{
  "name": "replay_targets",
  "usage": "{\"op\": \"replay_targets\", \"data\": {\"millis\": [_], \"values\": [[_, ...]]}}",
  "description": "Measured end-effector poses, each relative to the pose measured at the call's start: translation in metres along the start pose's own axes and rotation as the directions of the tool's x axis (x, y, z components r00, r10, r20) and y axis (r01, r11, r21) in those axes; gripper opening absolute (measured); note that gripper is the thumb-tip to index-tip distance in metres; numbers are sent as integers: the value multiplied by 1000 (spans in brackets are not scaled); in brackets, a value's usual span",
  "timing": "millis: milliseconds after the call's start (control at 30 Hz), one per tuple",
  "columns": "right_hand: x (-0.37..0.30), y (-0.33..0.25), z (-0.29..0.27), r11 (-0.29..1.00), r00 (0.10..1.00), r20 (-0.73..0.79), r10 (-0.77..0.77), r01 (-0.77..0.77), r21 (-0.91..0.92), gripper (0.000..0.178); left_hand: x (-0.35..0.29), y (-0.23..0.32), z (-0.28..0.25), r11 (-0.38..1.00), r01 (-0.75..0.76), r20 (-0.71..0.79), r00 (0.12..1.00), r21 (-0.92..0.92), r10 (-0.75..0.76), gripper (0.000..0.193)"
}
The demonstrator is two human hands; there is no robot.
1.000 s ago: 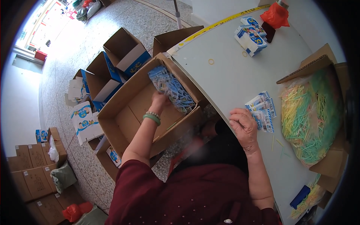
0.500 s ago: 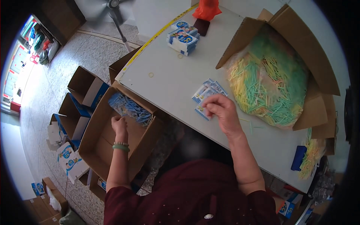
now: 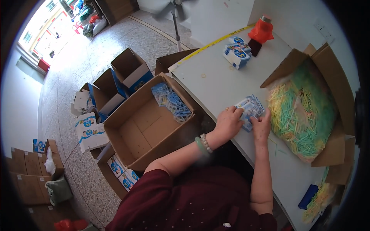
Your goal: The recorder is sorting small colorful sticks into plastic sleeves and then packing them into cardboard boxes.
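Small blue-and-white printed packets (image 3: 252, 103) lie in a loose pile on the white table (image 3: 210, 92), in front of the large box. My left hand (image 3: 228, 124), with a green bangle and a beaded bracelet at its wrist, has its fingers curled over the pile's left side. At the near right side, my right hand (image 3: 262, 129) pinches a packet between thumb and fingers. More such packets (image 3: 171, 102) are heaped at the far end of an open cardboard box (image 3: 140, 125) to the left of the table.
A box (image 3: 327, 104) with a clear bag of green and yellow plastic sticks (image 3: 304, 119) stands at right. Small printed cartons (image 3: 237, 54), a phone (image 3: 254, 47) and a red bag (image 3: 262, 31) sit at the table's back. Open boxes (image 3: 129, 69) crowd the floor at left.
My left hand has left the cardboard box and come to the packets on the table. My right hand has lowered onto them. The whole view has shifted, with the scene moved rightward.
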State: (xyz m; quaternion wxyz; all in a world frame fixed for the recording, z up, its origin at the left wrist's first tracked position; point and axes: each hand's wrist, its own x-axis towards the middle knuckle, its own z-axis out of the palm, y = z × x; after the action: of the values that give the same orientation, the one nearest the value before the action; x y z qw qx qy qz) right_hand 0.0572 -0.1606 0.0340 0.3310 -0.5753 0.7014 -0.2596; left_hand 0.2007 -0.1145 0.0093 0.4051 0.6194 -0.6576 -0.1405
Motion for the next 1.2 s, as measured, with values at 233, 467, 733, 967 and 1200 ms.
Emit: {"op": "replay_targets", "data": {"millis": [233,467,733,967,1200], "values": [[8,35,0,959,955,-174,-238,260,116,57,-1,-9,-3,930,196,61,981,-310,-186,31],[-18,20,-26,760,945,-170,-278,325,562,16,-15,-12,-34,845,157,-210,930,-511,-300,10],[-43,55,14,815,932,123,-342,229,532,3,-39,-211,-115,500,612,-231,466,-613,-854,14],[-47,46,16,845,845,36,-534,533,41,8,-57,-329,-101,510,708,-237,455,-489,-858,48],[-47,41,19,866,864,58,-500,501,8,9,-35,-362,-83,580,805,-282,532,-125,-799,58]]}}
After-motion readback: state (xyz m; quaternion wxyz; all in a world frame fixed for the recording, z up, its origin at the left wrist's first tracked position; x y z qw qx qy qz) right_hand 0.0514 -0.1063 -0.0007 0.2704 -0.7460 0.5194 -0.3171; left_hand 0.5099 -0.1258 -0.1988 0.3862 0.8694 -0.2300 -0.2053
